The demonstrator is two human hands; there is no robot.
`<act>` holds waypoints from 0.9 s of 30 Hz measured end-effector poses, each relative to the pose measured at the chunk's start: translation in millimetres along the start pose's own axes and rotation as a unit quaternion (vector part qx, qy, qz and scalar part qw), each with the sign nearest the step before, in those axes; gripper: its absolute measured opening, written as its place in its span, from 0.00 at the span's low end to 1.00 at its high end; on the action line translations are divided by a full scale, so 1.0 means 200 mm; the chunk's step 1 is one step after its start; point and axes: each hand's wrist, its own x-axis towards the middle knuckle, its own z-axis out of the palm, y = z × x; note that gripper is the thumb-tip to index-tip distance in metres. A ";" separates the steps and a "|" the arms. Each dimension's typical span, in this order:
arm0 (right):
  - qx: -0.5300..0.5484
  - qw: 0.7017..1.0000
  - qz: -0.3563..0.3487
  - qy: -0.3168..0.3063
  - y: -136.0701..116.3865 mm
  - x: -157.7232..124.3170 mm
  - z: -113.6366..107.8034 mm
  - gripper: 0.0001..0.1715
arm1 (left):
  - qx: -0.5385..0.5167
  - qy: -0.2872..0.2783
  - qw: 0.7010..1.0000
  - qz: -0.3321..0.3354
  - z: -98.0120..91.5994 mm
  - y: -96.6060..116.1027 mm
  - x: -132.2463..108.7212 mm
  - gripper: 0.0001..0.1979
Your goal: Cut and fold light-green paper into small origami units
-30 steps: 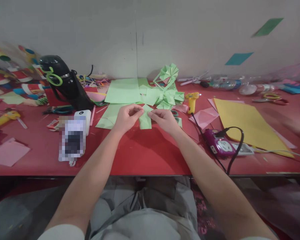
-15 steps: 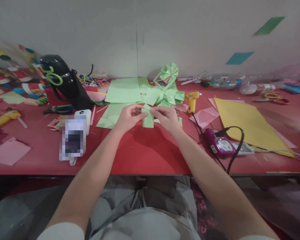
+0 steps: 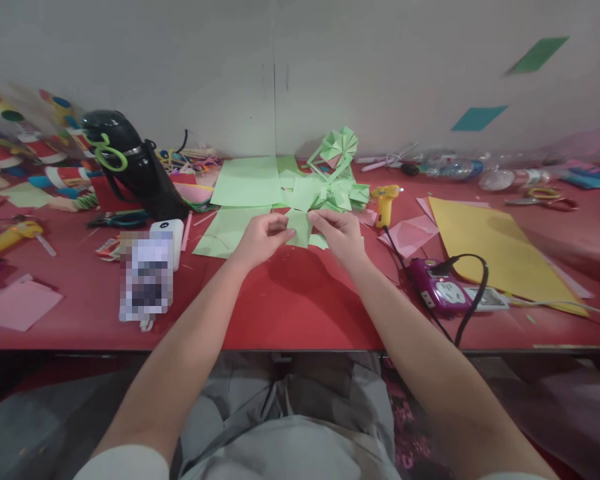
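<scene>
Between my hands is a small piece of light green paper (image 3: pixel 299 230), its front face toward me. My left hand (image 3: pixel 263 239) is closed at its left edge, thumb in front and fingers curled behind. The thumb and forefinger of my right hand (image 3: pixel 339 235) pinch its upper right edge. Just beyond the hands lie large light green sheets (image 3: pixel 247 181) and a folded green paper construction (image 3: pixel 341 148) with a fan-like round top. Another scrap of green paper (image 3: pixel 319 241) lies partly behind my right hand.
A yellow glue gun (image 3: pixel 385 203) stands right of the hands, its cord near a purple power strip (image 3: pixel 439 288). Yellow sheets (image 3: pixel 500 247) lie farther right. On the left are a black bottle (image 3: pixel 130 163), a phone (image 3: pixel 147 277) and another glue gun (image 3: pixel 13 238).
The green piece has tilted and now looks wider and shorter, higher between my hands. Both hands have shifted slightly, the right one a little to the right.
</scene>
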 end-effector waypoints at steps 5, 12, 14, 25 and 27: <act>-0.008 1.000 0.025 0.005 0.00 0.01 0.00 0.15 | -0.014 0.010 1.000 -0.019 0.00 0.01 0.00 0.15; -0.024 0.999 0.022 0.026 0.01 0.02 -0.01 0.15 | -0.037 -0.017 0.998 -0.052 0.01 0.04 -0.02 0.19; -0.022 0.999 0.022 0.024 0.00 0.02 -0.01 0.16 | -0.007 -0.014 0.999 -0.034 0.01 0.04 -0.02 0.18; 0.010 0.999 0.042 0.013 -0.01 0.00 0.00 0.17 | 0.064 0.008 0.997 0.039 0.00 0.04 -0.02 0.14; 0.021 0.999 0.042 0.006 -0.03 0.00 0.00 0.17 | 0.061 0.015 0.997 0.048 0.00 0.04 -0.02 0.14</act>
